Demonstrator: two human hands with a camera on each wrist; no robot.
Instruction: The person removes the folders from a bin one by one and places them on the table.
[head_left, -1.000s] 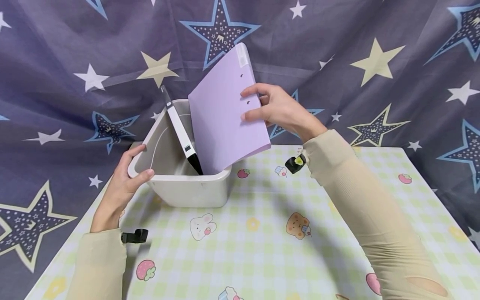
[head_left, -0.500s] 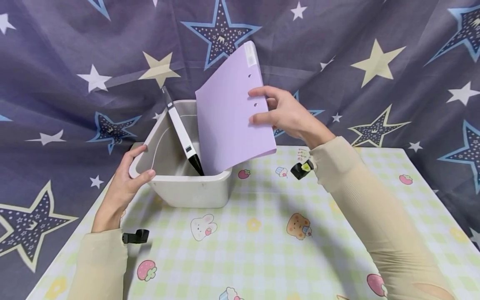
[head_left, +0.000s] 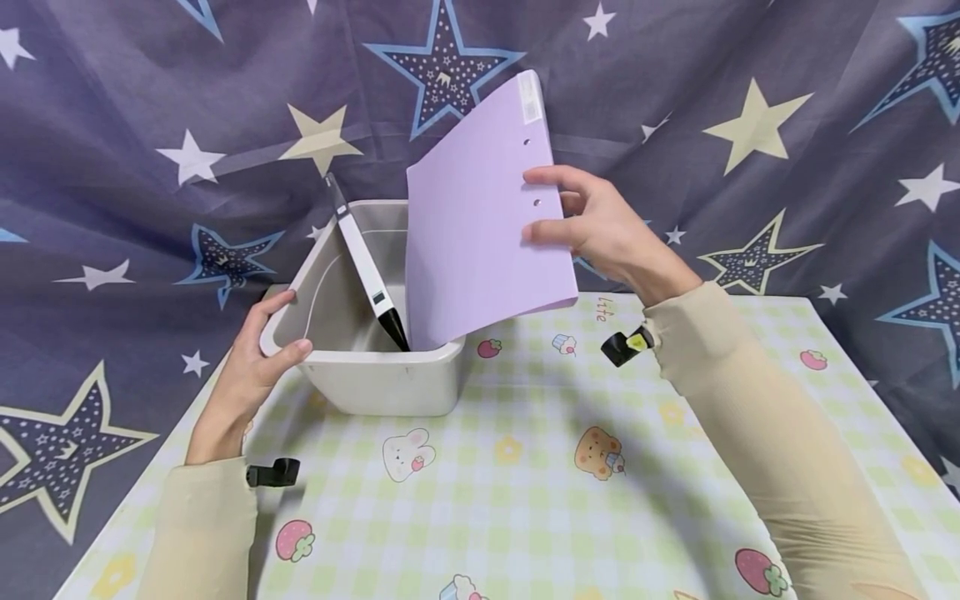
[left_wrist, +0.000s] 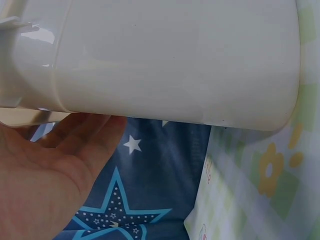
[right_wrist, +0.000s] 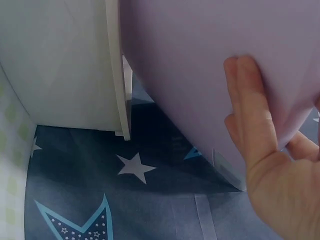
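Note:
A white plastic bin [head_left: 382, 385] stands on the table at left of centre in the head view. My left hand [head_left: 249, 358] holds its left rim, the thumb at the near corner; in the left wrist view that hand [left_wrist: 55, 172] lies against the bin's wall [left_wrist: 170, 60]. My right hand [head_left: 596, 217] grips a lilac file folder [head_left: 480, 225] by its spine edge, beside two small holes. The folder leans tilted over the bin's right rim, its lower left part inside. A long slim white object [head_left: 363, 258] with a black lower end leans inside the bin; its kind is unclear.
Under the bin lies a green-and-white checked tablecloth [head_left: 495, 517] with cartoon prints. A dark curtain [head_left: 630, 83] with stars hangs right behind the table. Small black devices [head_left: 273, 472] are strapped at both wrists.
My right hand has moved to the right and carried the folder that way, its top rising slightly. The left hand and the bin have stayed in place.

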